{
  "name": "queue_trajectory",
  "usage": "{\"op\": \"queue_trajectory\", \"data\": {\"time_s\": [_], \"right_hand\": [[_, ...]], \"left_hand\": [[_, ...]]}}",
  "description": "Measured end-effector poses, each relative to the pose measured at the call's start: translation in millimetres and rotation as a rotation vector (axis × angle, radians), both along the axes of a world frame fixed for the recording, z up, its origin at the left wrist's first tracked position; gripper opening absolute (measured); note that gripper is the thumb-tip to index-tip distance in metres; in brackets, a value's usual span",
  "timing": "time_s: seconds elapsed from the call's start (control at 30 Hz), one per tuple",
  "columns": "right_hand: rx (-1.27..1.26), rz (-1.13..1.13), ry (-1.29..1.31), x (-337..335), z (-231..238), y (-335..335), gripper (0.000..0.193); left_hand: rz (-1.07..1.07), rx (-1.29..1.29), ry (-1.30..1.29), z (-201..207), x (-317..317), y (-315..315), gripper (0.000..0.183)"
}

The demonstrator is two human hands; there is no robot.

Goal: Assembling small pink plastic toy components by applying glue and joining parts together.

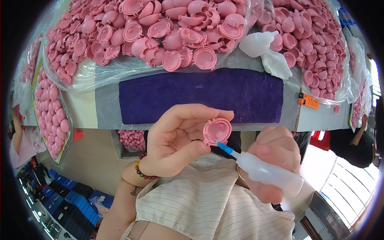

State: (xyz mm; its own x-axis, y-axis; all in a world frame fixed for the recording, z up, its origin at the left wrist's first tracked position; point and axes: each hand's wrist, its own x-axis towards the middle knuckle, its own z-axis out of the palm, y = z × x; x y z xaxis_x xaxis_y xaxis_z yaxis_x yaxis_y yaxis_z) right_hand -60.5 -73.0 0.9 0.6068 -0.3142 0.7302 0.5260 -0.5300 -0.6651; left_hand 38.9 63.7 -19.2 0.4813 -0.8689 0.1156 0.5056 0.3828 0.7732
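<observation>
One pink plastic half-shell (219, 130) sits just our side of the purple towel (192, 96), pinched in our left grip (165, 141), probably tilted so the blue nozzle (225, 148) reaches its rim; our right grip (278, 154) clasps the squeeze bottle (272, 176).

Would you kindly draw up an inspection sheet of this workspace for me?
Surface: grey table with a purple cloth along its near edge.
Job's things: round pink shell, hollow side showing; white squeeze bottle, its blue tip at the shell's lower rim, contact unclear.
Clutter: heaped pink shells on clear plastic; crumpled white item by the cloth's far right corner; orange-and-black object to the right, kind unclear.
Hands: left hand holds the shell; right hand grips the bottle.
Cables: nothing seen.
Surroundings: stacked blue crates lower left; other people partly visible at both sides.
</observation>
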Motion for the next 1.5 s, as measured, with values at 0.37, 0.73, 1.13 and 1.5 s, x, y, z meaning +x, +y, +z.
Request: {"op": "queue_trajectory", "data": {"time_s": [0.37, 0.73, 1.13, 1.5], "right_hand": [[0.045, -0.035, -0.036, 3, -2, 1, 0.064], [0.040, -0.102, -0.068, 5, -2, 1, 0.064], [-0.002, -0.085, -0.020, 1, -6, -1, 0.066], [0.209, -0.884, -0.082, -25, -7, -55, 0.038]], "left_hand": [[0.005, -0.027, -0.083, -2, 1, 1, 0.041], [0.033, -0.004, -0.118, 0, 1, 3, 0.040], [0.305, 0.173, -0.547, 2, -1, 0, 0.037], [-0.107, -0.229, 0.255, -12, 5, -1, 0.040]]}}
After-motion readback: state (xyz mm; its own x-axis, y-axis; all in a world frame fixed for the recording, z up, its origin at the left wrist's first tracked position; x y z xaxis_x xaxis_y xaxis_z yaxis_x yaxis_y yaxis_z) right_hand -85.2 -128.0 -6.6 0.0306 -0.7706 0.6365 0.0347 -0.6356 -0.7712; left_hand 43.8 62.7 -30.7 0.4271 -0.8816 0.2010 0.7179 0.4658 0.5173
